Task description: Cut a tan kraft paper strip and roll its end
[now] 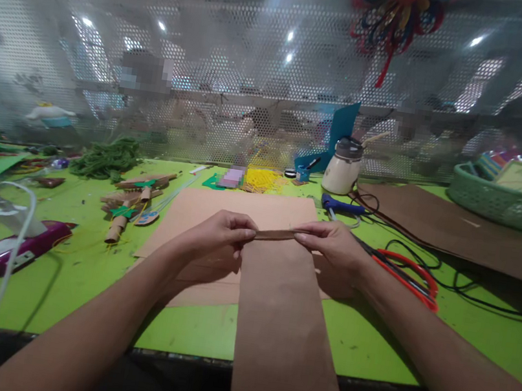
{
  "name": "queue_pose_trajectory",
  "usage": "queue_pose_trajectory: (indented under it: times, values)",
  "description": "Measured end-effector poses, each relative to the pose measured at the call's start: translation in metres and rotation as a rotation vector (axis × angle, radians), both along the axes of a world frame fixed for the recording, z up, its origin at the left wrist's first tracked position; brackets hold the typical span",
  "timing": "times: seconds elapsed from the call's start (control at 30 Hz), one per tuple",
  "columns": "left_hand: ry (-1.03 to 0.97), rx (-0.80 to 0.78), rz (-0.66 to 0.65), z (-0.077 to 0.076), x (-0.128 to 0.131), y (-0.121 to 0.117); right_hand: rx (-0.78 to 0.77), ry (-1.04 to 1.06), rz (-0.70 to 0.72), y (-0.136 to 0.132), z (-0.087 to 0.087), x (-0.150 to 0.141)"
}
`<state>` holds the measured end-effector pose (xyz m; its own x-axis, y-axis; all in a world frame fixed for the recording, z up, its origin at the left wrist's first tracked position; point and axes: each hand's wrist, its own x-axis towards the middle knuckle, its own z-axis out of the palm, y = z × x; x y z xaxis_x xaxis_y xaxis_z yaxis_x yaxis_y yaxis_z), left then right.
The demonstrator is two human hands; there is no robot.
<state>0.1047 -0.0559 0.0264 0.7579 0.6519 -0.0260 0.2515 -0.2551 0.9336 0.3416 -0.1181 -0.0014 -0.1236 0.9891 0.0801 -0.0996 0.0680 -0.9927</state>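
A long strip of brown paper (283,329) runs from my hands down past the table's near edge. Its far end is folded or rolled over into a narrow band. My left hand (220,235) pinches the left corner of that band between thumb and fingers. At the right corner, my right hand (330,242) grips it in the same way. Beneath both hands lie flat sheets of light brown paper (244,209) on the green table (191,335).
Left are a purple power strip (20,248) with a white cable, small cardboard tubes (116,229) and green yarn (104,157). Right are red-handled scissors (408,279), a blue glue gun (345,206), a white jar (342,168), brown board (461,235) and a green basket (505,202).
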Motion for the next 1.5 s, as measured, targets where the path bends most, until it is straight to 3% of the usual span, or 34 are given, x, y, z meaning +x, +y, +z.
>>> queue_pose_trajectory:
  times: [0.17, 0.4, 0.7, 1.0, 1.27, 1.5]
  values:
    - [-0.039, -0.095, 0.009, 0.000, 0.003, -0.003, -0.066, 0.091, -0.011, -0.002, 0.000, -0.006]
    - [-0.100, -0.008, 0.170, -0.002, 0.012, -0.007, -0.030, 0.065, 0.033, -0.002, -0.001, -0.007]
    - [-0.176, -0.108, 0.135, -0.004, 0.013, -0.013, -0.049, -0.007, 0.078, -0.012, -0.002, -0.015]
    - [-0.159, -0.167, 0.095, -0.005, 0.009, -0.009, -0.166, 0.248, 0.209, -0.012, -0.006, -0.016]
    - [-0.173, -0.118, 0.101, -0.017, 0.011, -0.005, -0.097, 0.171, 0.160, -0.011, -0.007, -0.017]
    - [-0.057, 0.176, 0.125, -0.026, 0.014, 0.006, 0.030, -0.098, 0.049, -0.010, -0.008, -0.018]
